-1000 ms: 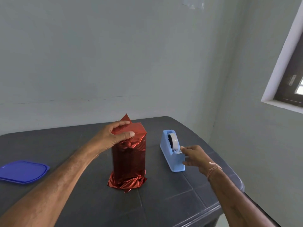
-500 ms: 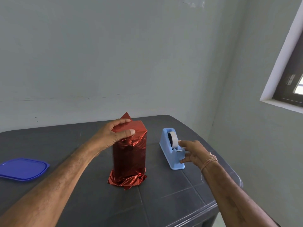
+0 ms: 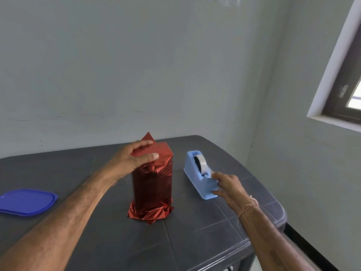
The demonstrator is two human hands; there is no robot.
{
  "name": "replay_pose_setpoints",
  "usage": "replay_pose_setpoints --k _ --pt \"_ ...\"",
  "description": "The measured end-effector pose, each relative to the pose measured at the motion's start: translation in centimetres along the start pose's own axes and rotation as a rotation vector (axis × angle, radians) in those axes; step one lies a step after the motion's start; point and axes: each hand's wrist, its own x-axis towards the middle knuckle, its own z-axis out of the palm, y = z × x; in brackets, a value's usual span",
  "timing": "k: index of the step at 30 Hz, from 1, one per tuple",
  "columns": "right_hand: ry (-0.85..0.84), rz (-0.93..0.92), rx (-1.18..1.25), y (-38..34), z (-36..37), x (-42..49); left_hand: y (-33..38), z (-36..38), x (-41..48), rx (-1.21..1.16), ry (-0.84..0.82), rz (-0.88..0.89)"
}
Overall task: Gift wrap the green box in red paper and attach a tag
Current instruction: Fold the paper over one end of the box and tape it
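Standing upright near the middle of the dark table (image 3: 195,241), the box (image 3: 153,188) shows only red paper (image 3: 150,212), which is shiny and creased. At the foot the paper flares out in a crumpled skirt that lies on the table. At the top it is folded over, with one pointed flap sticking up at the far edge and a bunched wad at the near upper corner.

We hold the top of the box with our left hand (image 3: 134,159). The fingers curl over the folded top toward the far side and the thumb lies across the near upper edge, so the hand clamps the folds down.

Just to the right of the box, apart from it, sits a light blue dispenser (image 3: 195,178) with a tape roll (image 3: 201,163) in its cradle. Our right hand (image 3: 228,188) is at its near, cutter end. The forefinger rests on top by the cutter and the thumb is lower against the front. We cannot tell whether they pinch the tape end or only touch the plastic. A thin thread (image 3: 249,206) circles that wrist.

A blue lid (image 3: 27,201) lies flat at the table's left edge, well apart from the box. A window (image 3: 347,90) is set in the right wall.
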Motion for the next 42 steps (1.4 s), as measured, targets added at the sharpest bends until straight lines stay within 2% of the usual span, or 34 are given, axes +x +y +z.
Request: replay_pose_setpoints --k 9,15,23,28,42 --pt "0.007 -0.060 -0.041 1.6 -0.8 -0.1 -0.2 -0.1 0.2 0.009 -0.005 -0.002" --pt "0.063 -0.162 -0.102 2.4 -0.9 0.3 -0.2 -0.1 0.2 0.011 -0.010 -0.016" --pt "-0.025 -0.057 0.075 2.0 -1.2 -0.3 -0.1 0.0 0.0 0.004 -0.005 -0.016" --pt "-0.049 -0.028 0.098 2.0 -1.5 -0.3 -0.3 -0.2 0.2 0.014 -0.001 -0.028" --pt "-0.029 -0.002 0.195 3.8 -1.2 -0.4 -0.2 -0.1 0.1 0.003 -0.007 -0.026"
